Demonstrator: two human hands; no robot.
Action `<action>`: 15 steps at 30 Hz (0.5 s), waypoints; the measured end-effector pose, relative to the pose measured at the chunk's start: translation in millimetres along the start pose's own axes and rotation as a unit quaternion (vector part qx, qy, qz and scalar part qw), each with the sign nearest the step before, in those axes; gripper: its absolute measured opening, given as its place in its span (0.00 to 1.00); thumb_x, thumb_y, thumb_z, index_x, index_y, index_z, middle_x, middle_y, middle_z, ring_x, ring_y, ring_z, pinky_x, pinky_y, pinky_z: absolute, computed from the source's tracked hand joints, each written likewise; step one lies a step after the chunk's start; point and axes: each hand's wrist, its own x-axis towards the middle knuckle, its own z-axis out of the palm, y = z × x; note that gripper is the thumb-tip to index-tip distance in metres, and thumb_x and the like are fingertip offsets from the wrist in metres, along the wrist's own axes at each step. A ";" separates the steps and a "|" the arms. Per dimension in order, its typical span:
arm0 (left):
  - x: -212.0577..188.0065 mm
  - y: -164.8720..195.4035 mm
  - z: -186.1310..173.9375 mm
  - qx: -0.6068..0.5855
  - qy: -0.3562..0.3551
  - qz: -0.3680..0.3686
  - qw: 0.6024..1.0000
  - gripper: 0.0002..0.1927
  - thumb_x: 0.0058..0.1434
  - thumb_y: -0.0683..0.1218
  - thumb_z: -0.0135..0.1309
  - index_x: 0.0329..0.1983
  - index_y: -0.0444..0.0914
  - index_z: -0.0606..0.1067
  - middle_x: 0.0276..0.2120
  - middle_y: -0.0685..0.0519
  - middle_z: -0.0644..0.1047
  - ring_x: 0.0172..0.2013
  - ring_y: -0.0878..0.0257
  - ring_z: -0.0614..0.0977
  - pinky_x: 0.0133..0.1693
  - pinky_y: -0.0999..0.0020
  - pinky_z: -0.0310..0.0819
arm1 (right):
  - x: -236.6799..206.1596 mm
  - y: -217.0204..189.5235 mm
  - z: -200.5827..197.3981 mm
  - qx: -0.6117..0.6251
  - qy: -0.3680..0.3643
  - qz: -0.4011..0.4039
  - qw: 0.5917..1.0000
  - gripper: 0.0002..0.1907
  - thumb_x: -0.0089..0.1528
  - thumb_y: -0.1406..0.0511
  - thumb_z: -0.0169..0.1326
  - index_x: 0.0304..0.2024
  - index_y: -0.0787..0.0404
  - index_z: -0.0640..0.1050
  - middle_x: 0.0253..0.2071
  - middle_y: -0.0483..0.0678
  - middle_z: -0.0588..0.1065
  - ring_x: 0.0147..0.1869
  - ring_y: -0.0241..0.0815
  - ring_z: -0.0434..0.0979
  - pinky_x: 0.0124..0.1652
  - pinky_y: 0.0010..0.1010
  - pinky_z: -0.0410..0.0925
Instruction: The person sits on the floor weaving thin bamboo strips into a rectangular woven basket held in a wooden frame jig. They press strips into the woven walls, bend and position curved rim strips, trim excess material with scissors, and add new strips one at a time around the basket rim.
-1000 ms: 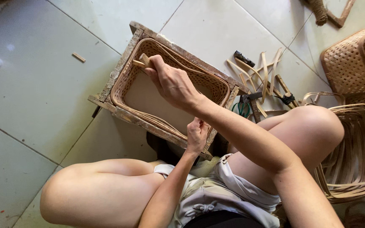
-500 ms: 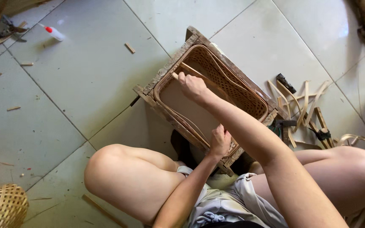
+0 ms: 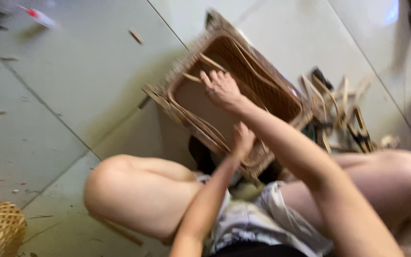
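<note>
Basket: a rectangular woven basket (image 3: 243,90) lies tilted on the tiled floor (image 3: 82,95), just ahead of the knees.
Right hand (image 3: 222,90): fingers spread wide inside the basket.
Left hand (image 3: 242,140): fingers closed on the basket's near rim.
Far left of basket: a small blurred white and red bottle (image 3: 39,16).

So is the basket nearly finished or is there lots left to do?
Mostly done, it looks like: the rectangular woven basket already has full sides and a base. Right now the right hand works thin strips inside near the rim, while the left hand grips the near edge. Loose strip ends poke out at the rim, so that likely needs finishing. Spare strips lie on the floor. The picture is blurry, so details are unsure.
</note>
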 end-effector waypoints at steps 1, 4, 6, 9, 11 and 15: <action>3.6 -4.1 2.6 0.018 -0.011 -0.038 0.999 0.21 0.66 0.48 0.52 0.57 0.30 0.70 0.47 0.32 0.77 0.47 0.38 0.80 0.46 0.48 0.75 | -23.9 3.2 -12.2 0.033 0.037 -0.009 0.999 0.29 0.54 0.58 0.53 0.56 0.62 0.71 0.40 0.57 0.76 0.43 0.54 0.75 0.38 0.45 0.67; 8.6 -16.2 5.1 -0.138 -0.008 -0.112 0.984 0.23 0.72 0.51 0.48 0.62 0.30 0.65 0.51 0.35 0.75 0.50 0.47 0.79 0.51 0.53 0.74 | -115.4 1.1 -49.7 0.075 -0.039 0.040 0.996 0.15 0.65 0.60 0.54 0.51 0.59 0.73 0.43 0.52 0.75 0.51 0.51 0.74 0.51 0.45 0.65; 8.4 -14.2 -0.5 -0.293 0.039 -0.157 0.942 0.25 0.75 0.53 0.45 0.64 0.30 0.62 0.54 0.37 0.74 0.53 0.52 0.78 0.54 0.56 0.74 | -173.7 -8.6 -71.9 0.080 -0.150 0.089 0.981 0.09 0.71 0.59 0.53 0.47 0.57 0.74 0.42 0.49 0.75 0.53 0.50 0.74 0.57 0.46 0.66; 9.1 14.6 -27.1 -0.285 0.136 -0.094 0.944 0.25 0.76 0.53 0.40 0.71 0.36 0.61 0.63 0.47 0.70 0.61 0.60 0.73 0.60 0.66 0.68 | -240.7 -48.3 -90.3 0.124 -0.207 0.092 0.966 0.17 0.64 0.53 0.58 0.46 0.57 0.76 0.40 0.52 0.76 0.50 0.53 0.74 0.56 0.48 0.63; 4.0 50.2 -41.6 -0.331 0.134 -0.008 0.934 0.22 0.78 0.48 0.43 0.70 0.34 0.63 0.67 0.47 0.68 0.67 0.61 0.69 0.68 0.68 0.61 | -265.1 -76.1 -87.8 0.161 -0.119 0.054 0.978 0.31 0.53 0.53 0.63 0.52 0.62 0.73 0.42 0.54 0.76 0.51 0.55 0.74 0.56 0.49 0.60; -33.6 129.5 -78.3 -0.437 0.026 0.045 0.898 0.19 0.80 0.42 0.47 0.70 0.31 0.64 0.66 0.44 0.68 0.67 0.58 0.69 0.72 0.66 0.61 | -286.6 -90.9 -66.0 0.184 -0.053 0.067 0.979 0.40 0.47 0.61 0.64 0.61 0.63 0.68 0.46 0.52 0.76 0.55 0.50 0.75 0.64 0.47 0.55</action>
